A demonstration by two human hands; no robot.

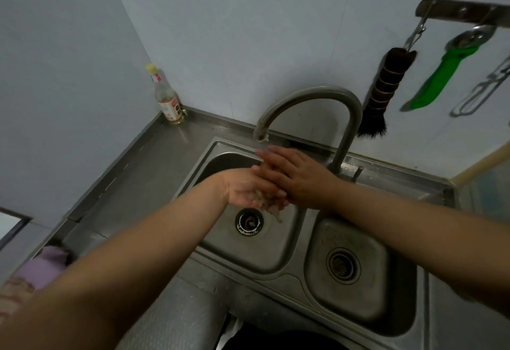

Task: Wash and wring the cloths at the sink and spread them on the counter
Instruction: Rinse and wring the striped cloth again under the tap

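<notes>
Head view: both forearms reach over the left basin of the sink (220, 242). Left hand (245, 188) lies palm-up beneath the tap (311, 106), fingers loosely cupped; right hand (292, 175) lies flat across it, fingers straight, neither holding anything. A purple cloth (48, 265) rests on the bench at 8 o'clock.

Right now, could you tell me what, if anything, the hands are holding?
Nothing is held: left hand and right hand rub together under the faucet.

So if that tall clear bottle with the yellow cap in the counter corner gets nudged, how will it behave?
The tall clear glass-like bottle with the yellow cap is narrow for its height, so it would probably tip rather than slide. Liquid shows only near its bottom, so it is likely fairly light. The steel counter under it looks smooth, perhaps wet, so its base may skid.
</notes>
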